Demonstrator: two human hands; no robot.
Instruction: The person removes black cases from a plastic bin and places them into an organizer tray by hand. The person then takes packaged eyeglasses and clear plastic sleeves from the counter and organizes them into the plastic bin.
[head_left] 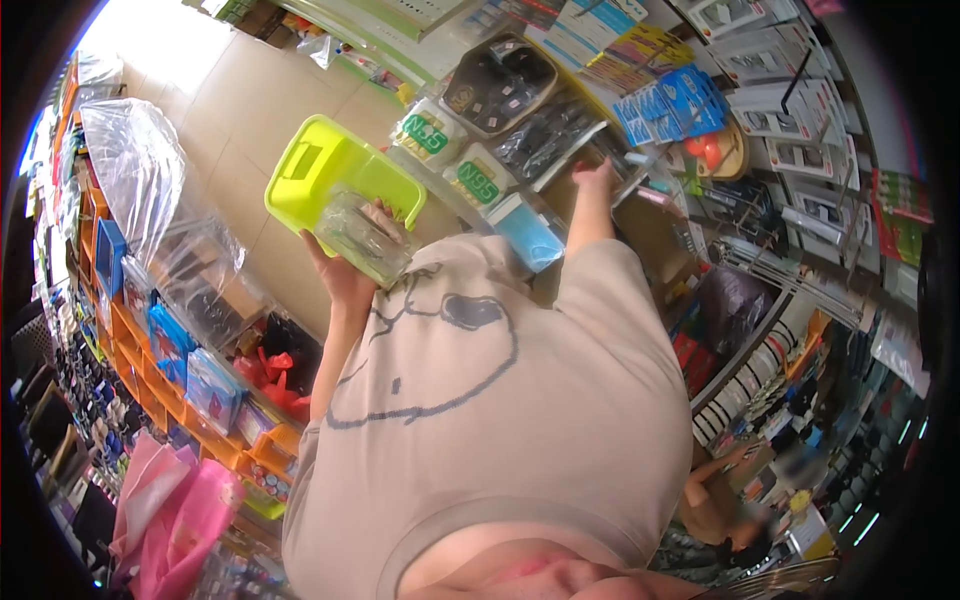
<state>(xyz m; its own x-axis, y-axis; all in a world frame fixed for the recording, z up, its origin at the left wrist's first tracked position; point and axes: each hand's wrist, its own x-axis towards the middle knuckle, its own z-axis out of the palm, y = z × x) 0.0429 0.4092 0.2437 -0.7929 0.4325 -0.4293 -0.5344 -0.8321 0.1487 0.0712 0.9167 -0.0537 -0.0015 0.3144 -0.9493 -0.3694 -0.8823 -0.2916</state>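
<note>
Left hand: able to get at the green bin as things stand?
Probably yes. The left hand is right by the green bin, whose top looks open; only the clear pack it holds partly covers the way in.

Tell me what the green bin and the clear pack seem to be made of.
Green bin: likely moulded plastic with a smooth, slightly shiny finish, given its rounded rim and even colour. Clear pack in the left hand: see-through with bright glare, so plastic, film or rigid unclear.
</note>
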